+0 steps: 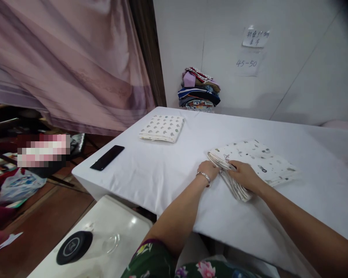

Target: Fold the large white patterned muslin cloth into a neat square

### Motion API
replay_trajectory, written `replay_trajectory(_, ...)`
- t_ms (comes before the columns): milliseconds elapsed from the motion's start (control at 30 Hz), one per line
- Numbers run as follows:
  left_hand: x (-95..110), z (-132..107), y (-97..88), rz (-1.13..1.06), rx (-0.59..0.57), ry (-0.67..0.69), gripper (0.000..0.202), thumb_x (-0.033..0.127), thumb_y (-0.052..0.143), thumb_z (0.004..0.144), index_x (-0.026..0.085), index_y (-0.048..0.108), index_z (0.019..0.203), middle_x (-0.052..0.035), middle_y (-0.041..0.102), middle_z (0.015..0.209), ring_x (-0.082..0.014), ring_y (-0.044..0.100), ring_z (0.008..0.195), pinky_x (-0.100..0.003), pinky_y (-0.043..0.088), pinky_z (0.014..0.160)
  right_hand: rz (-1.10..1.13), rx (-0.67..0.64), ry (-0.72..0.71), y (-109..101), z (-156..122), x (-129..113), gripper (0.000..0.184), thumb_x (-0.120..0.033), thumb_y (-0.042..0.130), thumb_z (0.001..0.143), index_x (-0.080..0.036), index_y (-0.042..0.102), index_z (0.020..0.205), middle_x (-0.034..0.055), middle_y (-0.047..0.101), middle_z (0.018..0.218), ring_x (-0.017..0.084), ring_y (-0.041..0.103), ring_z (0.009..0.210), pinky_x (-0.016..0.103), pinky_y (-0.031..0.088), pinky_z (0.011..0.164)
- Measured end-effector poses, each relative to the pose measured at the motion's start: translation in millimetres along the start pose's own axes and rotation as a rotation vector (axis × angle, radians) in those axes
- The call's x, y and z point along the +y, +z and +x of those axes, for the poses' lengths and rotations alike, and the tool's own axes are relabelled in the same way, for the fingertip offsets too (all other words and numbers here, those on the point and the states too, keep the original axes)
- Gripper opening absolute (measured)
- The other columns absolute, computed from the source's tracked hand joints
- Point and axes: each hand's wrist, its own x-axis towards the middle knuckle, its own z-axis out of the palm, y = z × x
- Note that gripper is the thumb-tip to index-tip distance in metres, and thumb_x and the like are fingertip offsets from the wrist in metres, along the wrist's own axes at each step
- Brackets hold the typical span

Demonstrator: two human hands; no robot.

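A white cloth (261, 156) printed with small grey and brown motifs lies folded in layers on the right part of the table. Its near edge is bunched between both hands. My left hand (208, 172), with a silver bracelet at the wrist, is closed on the left end of that edge; its fingertips are partly hidden by the layers. Just to its right, my right hand (243, 175) grips the layered edge, thumb on top. Farther back on the left, a second cloth (164, 127) with a grey pattern lies folded into a neat flat rectangle, apart from both hands.
A white-covered table (174, 166) stands before me, with a black phone (107, 157) near its left edge. Against the wall rises a pile of folded fabrics (199, 90). At lower left, a white stool-like surface (118, 220) bears a round black object (74, 247). A pink curtain (84, 58) hangs behind.
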Motion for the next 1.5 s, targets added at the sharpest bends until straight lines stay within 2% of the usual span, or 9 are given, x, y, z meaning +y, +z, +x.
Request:
replay_trajectory(100, 4, -3, 5.3, 0.051, 0.027, 0.018, 0.025, 0.037, 0.054, 0.074, 0.019, 0.071, 0.074, -0.0082, 0.067, 0.075, -0.0211, 0.062, 0.076, -0.026, 0.046, 0.065, -0.016, 0.016, -0.022, 1, -2, -4, 0.032, -0.024, 0.046, 0.078, -0.018, 0.06, 0.107, 0.0056, 0.064, 0.103, 0.02, 0.057, 0.092, 0.026, 0.04, 0.076)
replay_trajectory(267, 9, -6, 14.2, 0.094, 0.108, 0.026, 0.022, 0.027, 0.051, 0.072, 0.019, 0.07, 0.078, -0.0093, 0.068, 0.083, -0.0229, 0.062, 0.083, -0.028, 0.046, 0.07, -0.042, 0.033, -0.066, 2, -6, -13, 0.029, -0.018, 0.043, 0.078, -0.017, 0.06, 0.101, 0.0064, 0.063, 0.102, 0.018, 0.056, 0.092, 0.025, 0.039, 0.076)
replay_trajectory(367, 9, -5, 15.1, -0.005, 0.096, 0.01, 0.021, 0.026, 0.051, 0.07, 0.019, 0.07, 0.077, -0.0073, 0.068, 0.08, -0.02, 0.062, 0.077, -0.025, 0.046, 0.065, -0.032, 0.043, -0.058, 3, -6, -11, 0.03, -0.018, 0.044, 0.078, -0.017, 0.059, 0.103, 0.0067, 0.062, 0.104, 0.019, 0.056, 0.094, 0.026, 0.039, 0.078)
replay_trajectory(567, 9, -1, 9.8, -0.339, -0.04, -0.064, 0.015, 0.021, 0.053, 0.067, 0.015, 0.063, 0.059, -0.0025, 0.063, 0.057, -0.014, 0.061, 0.061, -0.02, 0.045, 0.058, 0.015, 0.053, -0.047, 2, -6, -5, 0.025, -0.02, 0.045, 0.079, -0.021, 0.06, 0.099, 0.0029, 0.064, 0.099, 0.018, 0.056, 0.089, 0.025, 0.039, 0.074)
replay_trajectory(667, 9, 0, 8.7, -0.481, -0.071, -0.116, 0.011, 0.02, 0.055, 0.066, 0.015, 0.059, 0.057, -0.0011, 0.061, 0.055, -0.0127, 0.061, 0.056, -0.019, 0.046, 0.054, 0.012, 0.063, -0.042, -1, -7, -6, 0.028, -0.02, 0.044, 0.079, -0.02, 0.059, 0.103, 0.0037, 0.063, 0.101, 0.019, 0.056, 0.091, 0.026, 0.039, 0.074)
replay_trajectory(800, 8, 0, 10.9, -0.539, -0.087, -0.132, 0.011, 0.019, 0.055, 0.068, 0.014, 0.057, 0.058, 0.0002, 0.061, 0.055, -0.0117, 0.061, 0.054, -0.018, 0.047, 0.053, -0.099, 0.072, -0.04, 1, -10, -12, 0.029, -0.019, 0.042, 0.082, -0.017, 0.055, 0.108, 0.0076, 0.06, 0.104, 0.02, 0.054, 0.095, 0.027, 0.037, 0.075)
replay_trajectory(1000, 7, 0, 16.7, -0.59, -0.067, -0.141, 0.012, 0.018, 0.052, 0.069, 0.015, 0.055, 0.058, 0.0015, 0.058, 0.054, -0.011, 0.06, 0.052, -0.018, 0.045, 0.05, -0.38, -0.02, 0.007, 9, -14, -27, 0.021, -0.02, 0.036, 0.086, -0.014, 0.049, 0.101, 0.0097, 0.055, 0.097, 0.017, 0.055, 0.075, 0.026, 0.029, 0.057)
replay_trajectory(1267, 2, 4, 22.1, -0.562, -0.014, -0.127, 0.013, 0.021, 0.052, 0.067, 0.015, 0.058, 0.057, 0.0025, 0.051, 0.049, -0.01, 0.051, 0.048, -0.02, 0.04, 0.048, -0.364, -0.037, -0.004, 11, -14, -31, 0.025, -0.036, 0.042, 0.085, -0.016, 0.045, 0.1, 0.0094, 0.053, 0.098, 0.021, 0.055, 0.082, 0.026, 0.027, 0.053)
replay_trajectory(1500, 3, 7, 20.4, -0.56, -0.015, -0.138, 0.015, 0.019, 0.051, 0.069, 0.015, 0.055, 0.055, 0.0046, 0.046, 0.047, -0.0081, 0.046, 0.045, -0.02, 0.037, 0.047, -0.463, -0.04, 0.011, 15, -12, -34, 0.017, -0.021, 0.043, 0.084, -0.014, 0.047, 0.098, 0.0114, 0.054, 0.095, 0.021, 0.058, 0.081, 0.026, 0.031, 0.055)
